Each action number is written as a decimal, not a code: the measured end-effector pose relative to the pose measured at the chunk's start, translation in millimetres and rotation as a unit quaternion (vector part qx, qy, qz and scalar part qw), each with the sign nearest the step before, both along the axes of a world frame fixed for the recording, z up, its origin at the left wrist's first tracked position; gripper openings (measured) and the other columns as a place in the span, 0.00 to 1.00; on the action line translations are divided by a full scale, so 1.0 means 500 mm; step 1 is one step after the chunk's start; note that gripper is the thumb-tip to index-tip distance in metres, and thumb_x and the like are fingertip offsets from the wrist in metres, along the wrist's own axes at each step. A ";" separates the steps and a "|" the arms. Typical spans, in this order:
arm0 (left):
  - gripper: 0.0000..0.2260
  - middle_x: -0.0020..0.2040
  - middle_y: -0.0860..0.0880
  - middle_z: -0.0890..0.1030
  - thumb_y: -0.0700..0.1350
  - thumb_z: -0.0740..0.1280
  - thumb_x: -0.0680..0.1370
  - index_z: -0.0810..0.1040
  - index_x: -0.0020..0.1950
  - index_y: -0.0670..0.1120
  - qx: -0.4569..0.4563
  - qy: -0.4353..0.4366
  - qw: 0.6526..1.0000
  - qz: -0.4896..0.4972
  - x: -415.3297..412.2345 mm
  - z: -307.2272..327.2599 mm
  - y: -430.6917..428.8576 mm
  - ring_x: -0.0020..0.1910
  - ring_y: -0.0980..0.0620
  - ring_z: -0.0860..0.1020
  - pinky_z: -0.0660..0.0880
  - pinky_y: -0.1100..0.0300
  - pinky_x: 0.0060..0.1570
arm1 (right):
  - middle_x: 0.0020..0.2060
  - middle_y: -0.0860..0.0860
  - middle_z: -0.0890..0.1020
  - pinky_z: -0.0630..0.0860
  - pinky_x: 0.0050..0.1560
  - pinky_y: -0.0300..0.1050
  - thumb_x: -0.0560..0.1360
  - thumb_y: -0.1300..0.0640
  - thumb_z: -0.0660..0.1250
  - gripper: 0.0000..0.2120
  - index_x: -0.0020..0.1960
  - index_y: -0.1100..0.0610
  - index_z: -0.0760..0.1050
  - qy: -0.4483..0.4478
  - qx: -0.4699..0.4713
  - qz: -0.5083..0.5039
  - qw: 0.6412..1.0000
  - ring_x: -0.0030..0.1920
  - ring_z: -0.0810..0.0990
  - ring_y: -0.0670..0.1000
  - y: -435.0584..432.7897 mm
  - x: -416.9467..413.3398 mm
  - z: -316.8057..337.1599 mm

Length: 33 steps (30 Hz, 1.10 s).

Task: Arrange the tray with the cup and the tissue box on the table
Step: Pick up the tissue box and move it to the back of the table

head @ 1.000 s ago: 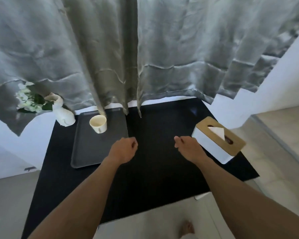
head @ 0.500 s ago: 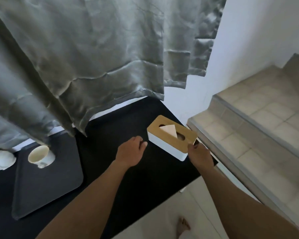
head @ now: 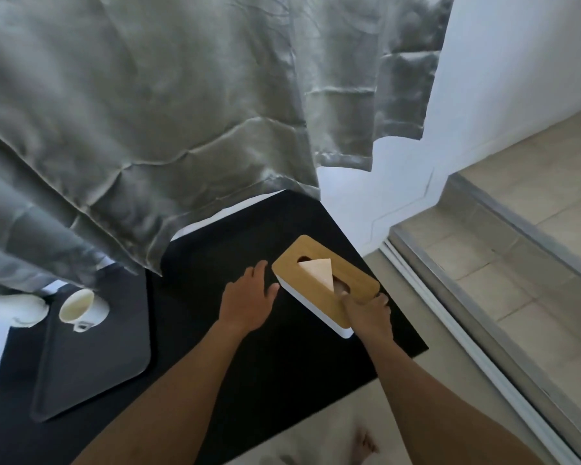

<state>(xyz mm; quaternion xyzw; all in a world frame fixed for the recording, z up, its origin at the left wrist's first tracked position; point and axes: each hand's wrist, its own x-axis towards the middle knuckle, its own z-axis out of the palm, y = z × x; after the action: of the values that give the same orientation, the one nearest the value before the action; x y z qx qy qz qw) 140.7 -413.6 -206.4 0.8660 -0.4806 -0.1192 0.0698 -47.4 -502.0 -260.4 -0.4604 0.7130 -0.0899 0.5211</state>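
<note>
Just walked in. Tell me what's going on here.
A person is taking hold of the tissue box on the black table. The right hand grips its near end; the left hand is open at its left side. The cup sits on the tray, untouched.

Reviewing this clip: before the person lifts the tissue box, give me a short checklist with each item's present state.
1. Right hand gripping the tissue box at its near end: ok.
2. Left hand on the box: not ok; it is open beside the far end, and contact cannot be confirmed.
3. Box flat on the table: cannot tell; its underside is hidden.
4. Tissue sticking up through the lid slot, clear of both hands: ok.
5. Cup upright on the tray: not ok; it appears tipped toward the camera.
6. Bare table between tray and box: ok.
</note>
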 end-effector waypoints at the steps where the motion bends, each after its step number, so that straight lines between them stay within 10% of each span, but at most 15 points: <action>1: 0.27 0.68 0.45 0.73 0.56 0.61 0.80 0.59 0.76 0.49 0.004 0.005 1.000 0.005 0.000 -0.003 -0.005 0.61 0.47 0.77 0.73 0.46 0.62 | 0.68 0.59 0.68 0.72 0.62 0.60 0.67 0.31 0.66 0.48 0.75 0.57 0.53 0.001 0.008 0.000 1.000 0.64 0.72 0.63 -0.002 0.002 -0.008; 18: 0.29 0.69 0.42 0.71 0.54 0.60 0.79 0.57 0.76 0.45 0.136 0.192 0.968 0.083 0.011 -0.068 -0.115 0.64 0.43 0.73 0.72 0.44 0.62 | 0.63 0.56 0.73 0.72 0.62 0.59 0.64 0.35 0.68 0.46 0.74 0.58 0.59 -0.012 -0.017 0.062 0.998 0.61 0.74 0.58 -0.036 -0.020 -0.015; 33: 0.32 0.69 0.43 0.70 0.52 0.64 0.78 0.52 0.77 0.52 0.078 0.284 0.941 0.168 0.072 -0.066 -0.057 0.64 0.42 0.73 0.71 0.44 0.60 | 0.63 0.53 0.74 0.71 0.64 0.58 0.73 0.41 0.67 0.36 0.76 0.53 0.59 -0.053 -0.050 0.152 0.986 0.62 0.74 0.56 -0.063 0.042 -0.015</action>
<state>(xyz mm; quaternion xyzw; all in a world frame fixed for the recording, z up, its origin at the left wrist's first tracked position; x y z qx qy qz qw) 176.6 -442.3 -239.5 0.8670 -0.2778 -0.3836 0.1547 -26.4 -533.5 -267.8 -0.5831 0.6009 -0.0697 0.5423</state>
